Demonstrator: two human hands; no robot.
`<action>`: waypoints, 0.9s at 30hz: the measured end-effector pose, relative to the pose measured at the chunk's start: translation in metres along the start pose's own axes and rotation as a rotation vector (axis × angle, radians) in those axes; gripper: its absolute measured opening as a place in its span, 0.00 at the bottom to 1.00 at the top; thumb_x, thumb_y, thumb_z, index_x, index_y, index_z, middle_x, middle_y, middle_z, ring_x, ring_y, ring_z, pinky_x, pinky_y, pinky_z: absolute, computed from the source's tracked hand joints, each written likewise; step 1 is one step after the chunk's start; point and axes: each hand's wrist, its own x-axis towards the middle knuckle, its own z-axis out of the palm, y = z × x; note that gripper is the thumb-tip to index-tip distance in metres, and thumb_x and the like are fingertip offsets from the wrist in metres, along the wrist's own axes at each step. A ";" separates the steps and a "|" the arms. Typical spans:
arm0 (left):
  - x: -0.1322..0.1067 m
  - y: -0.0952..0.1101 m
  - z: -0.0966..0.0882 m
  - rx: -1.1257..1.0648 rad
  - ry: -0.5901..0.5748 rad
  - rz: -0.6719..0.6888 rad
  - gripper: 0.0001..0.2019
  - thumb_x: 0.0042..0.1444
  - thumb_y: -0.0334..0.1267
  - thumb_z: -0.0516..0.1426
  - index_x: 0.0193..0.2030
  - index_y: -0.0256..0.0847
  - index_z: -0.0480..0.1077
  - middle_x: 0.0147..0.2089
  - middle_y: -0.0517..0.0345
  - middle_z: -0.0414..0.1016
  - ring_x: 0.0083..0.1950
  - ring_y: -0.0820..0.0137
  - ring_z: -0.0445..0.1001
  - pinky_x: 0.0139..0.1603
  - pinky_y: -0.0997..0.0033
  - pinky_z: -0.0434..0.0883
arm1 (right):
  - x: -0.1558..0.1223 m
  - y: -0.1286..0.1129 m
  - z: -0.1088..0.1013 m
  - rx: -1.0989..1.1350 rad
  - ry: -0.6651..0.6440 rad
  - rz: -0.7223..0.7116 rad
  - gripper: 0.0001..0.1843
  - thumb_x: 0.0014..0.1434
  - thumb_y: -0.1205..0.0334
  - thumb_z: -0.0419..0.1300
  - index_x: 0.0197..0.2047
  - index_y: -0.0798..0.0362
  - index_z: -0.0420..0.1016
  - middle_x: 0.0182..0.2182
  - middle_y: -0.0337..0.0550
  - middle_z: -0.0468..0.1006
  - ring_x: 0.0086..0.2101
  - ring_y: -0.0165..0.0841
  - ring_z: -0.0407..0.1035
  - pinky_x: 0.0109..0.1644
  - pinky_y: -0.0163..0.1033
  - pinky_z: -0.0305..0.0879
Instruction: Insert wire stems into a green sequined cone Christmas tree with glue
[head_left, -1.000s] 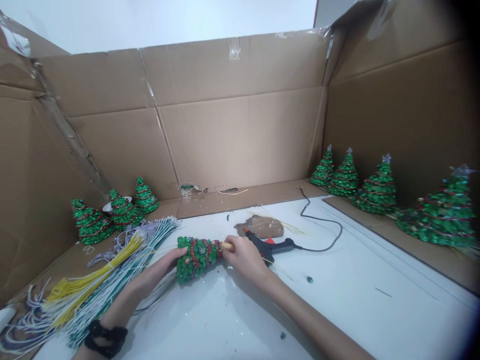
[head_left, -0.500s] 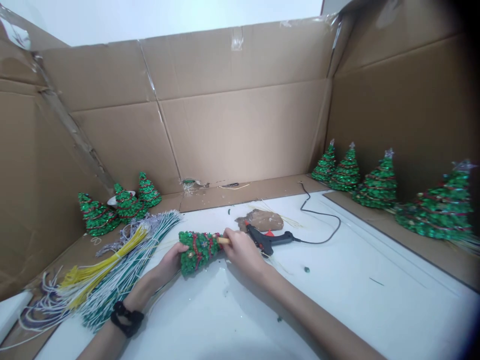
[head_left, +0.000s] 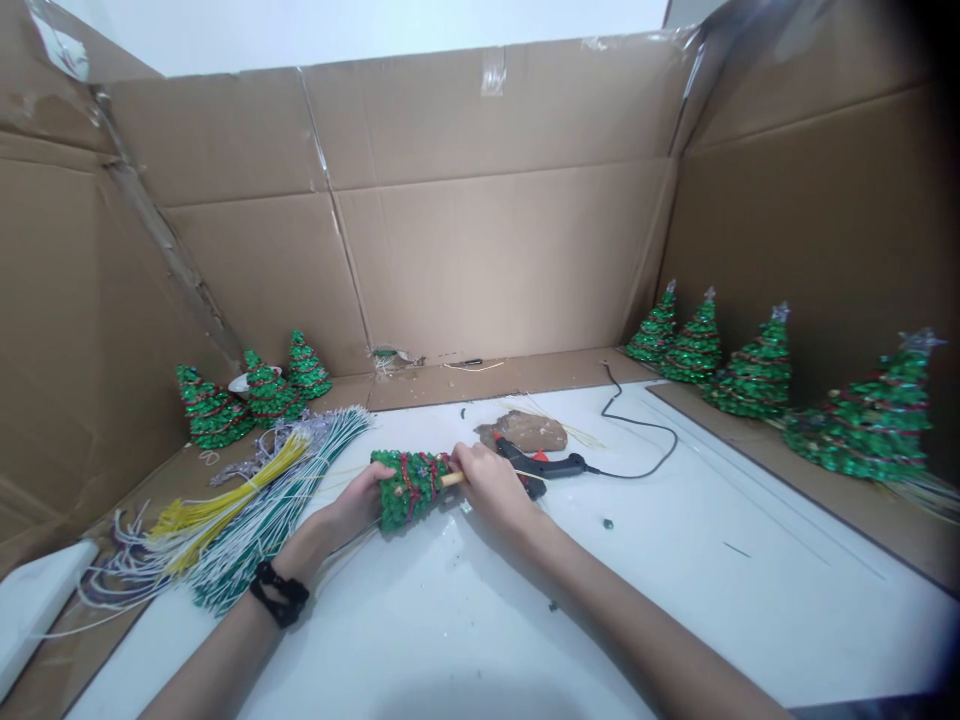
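A small green beaded Christmas tree (head_left: 409, 492) with red garland lies on its side above the white table, its wide base toward the left. My left hand (head_left: 358, 508) is closed around that base, thumb on top. In my right hand (head_left: 491, 485) is a light wooden stick (head_left: 451, 480), pinched close to the tree's narrow end and touching the garland there. The right fingertips are partly hidden. Just beyond the right hand, a black glue gun (head_left: 559, 466) rests with its nozzle on a brown cardboard scrap (head_left: 534, 432).
Yellow strands (head_left: 244, 495) and green-and-white strands (head_left: 274, 535) lie in bundles at left. Several finished trees (head_left: 754, 370) with stars line the right side; starless trees (head_left: 268, 392) stand back left. A cord (head_left: 671, 455) trails from the glue gun. Cardboard walls (head_left: 502, 260) surround the table.
The view has shifted slightly, so the scene sits a little differently. Both hands keep hold of the tree and the stick, with only a small movement along the garland.
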 end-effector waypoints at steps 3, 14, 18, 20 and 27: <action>-0.003 0.002 0.005 0.014 -0.016 -0.009 0.12 0.49 0.43 0.55 0.31 0.36 0.74 0.29 0.54 0.78 0.32 0.65 0.72 0.36 0.69 0.66 | -0.002 -0.003 0.003 -0.059 0.041 -0.032 0.07 0.63 0.68 0.49 0.37 0.55 0.68 0.32 0.48 0.72 0.32 0.36 0.67 0.30 0.35 0.49; -0.001 0.001 0.005 0.009 -0.001 0.011 0.08 0.47 0.38 0.56 0.27 0.35 0.72 0.25 0.56 0.74 0.27 0.69 0.68 0.34 0.70 0.64 | -0.001 0.004 0.003 0.329 0.028 0.064 0.14 0.48 0.79 0.51 0.33 0.54 0.70 0.30 0.42 0.76 0.30 0.32 0.67 0.31 0.31 0.51; 0.000 0.000 -0.004 -0.001 0.003 0.025 0.05 0.42 0.34 0.56 0.20 0.37 0.68 0.20 0.59 0.70 0.23 0.72 0.64 0.29 0.71 0.61 | -0.001 0.004 0.001 0.435 0.016 -0.005 0.15 0.48 0.80 0.48 0.33 0.54 0.69 0.28 0.40 0.74 0.29 0.30 0.65 0.32 0.30 0.52; -0.001 0.001 -0.004 0.008 -0.002 0.031 0.05 0.41 0.33 0.56 0.18 0.37 0.67 0.20 0.60 0.70 0.23 0.73 0.64 0.29 0.71 0.61 | 0.000 0.005 0.000 0.501 -0.003 -0.036 0.15 0.49 0.80 0.48 0.34 0.54 0.68 0.28 0.40 0.74 0.29 0.30 0.65 0.32 0.29 0.53; -0.001 0.001 -0.006 0.012 -0.037 0.053 0.06 0.41 0.32 0.55 0.17 0.38 0.67 0.19 0.60 0.70 0.23 0.72 0.64 0.29 0.71 0.61 | 0.001 0.012 -0.002 0.466 -0.044 -0.089 0.15 0.49 0.79 0.48 0.36 0.54 0.66 0.29 0.39 0.73 0.29 0.30 0.64 0.32 0.30 0.53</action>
